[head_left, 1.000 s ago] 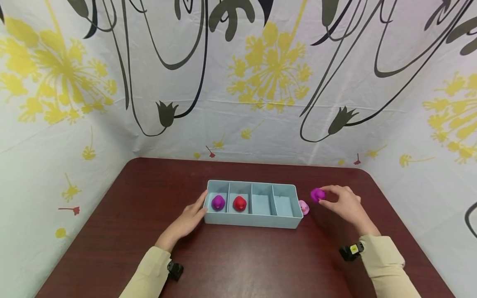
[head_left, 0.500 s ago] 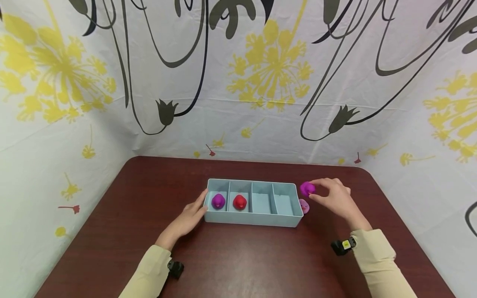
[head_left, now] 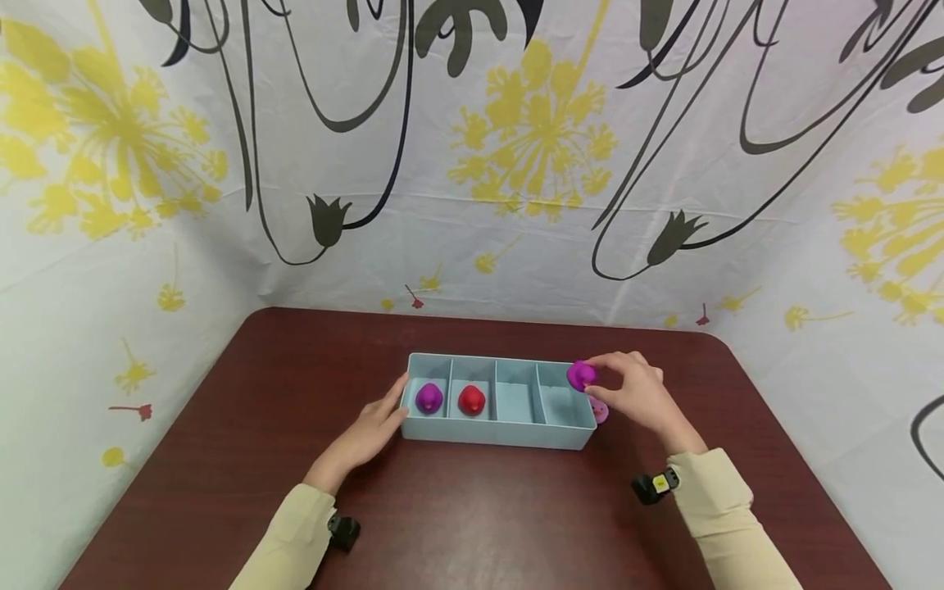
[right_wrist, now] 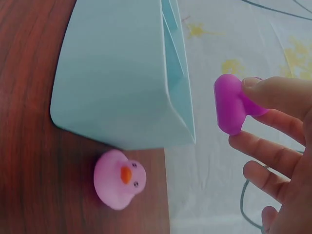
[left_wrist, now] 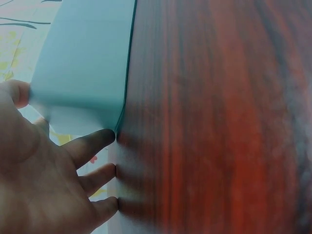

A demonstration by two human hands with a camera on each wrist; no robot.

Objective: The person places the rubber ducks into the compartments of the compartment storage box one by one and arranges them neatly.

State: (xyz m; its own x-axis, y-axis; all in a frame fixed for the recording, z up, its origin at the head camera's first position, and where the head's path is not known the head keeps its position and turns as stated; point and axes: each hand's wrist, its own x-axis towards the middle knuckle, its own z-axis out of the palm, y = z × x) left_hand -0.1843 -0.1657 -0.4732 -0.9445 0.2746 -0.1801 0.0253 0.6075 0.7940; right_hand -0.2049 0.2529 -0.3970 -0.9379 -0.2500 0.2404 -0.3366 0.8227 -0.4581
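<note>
My right hand [head_left: 636, 395] pinches a purple rubber duck [right_wrist: 228, 105] between thumb and fingers, up over the right end of a pale blue box [head_left: 494, 432] with a row of compartments. In the head view the held duck overlaps the rightmost compartment. My left hand [head_left: 372, 433] rests against the box's left end, thumb by the upper edge and fingertips down at the table. Another purple duck [head_left: 429, 398] sits in the leftmost compartment, and a red duck [head_left: 472, 400] is in the one beside it. The two right compartments hold nothing.
A pink rubber duck [right_wrist: 117, 179] stands on the dark red-brown table [head_left: 472, 508] close to the box's right end, partly hidden by it in the head view. Behind the table hangs a white cloth [head_left: 442, 180] printed with flowers.
My right hand has carried the purple duck leftward, from beside the box to over its right end. My left hand and the ducks in the box have stayed put.
</note>
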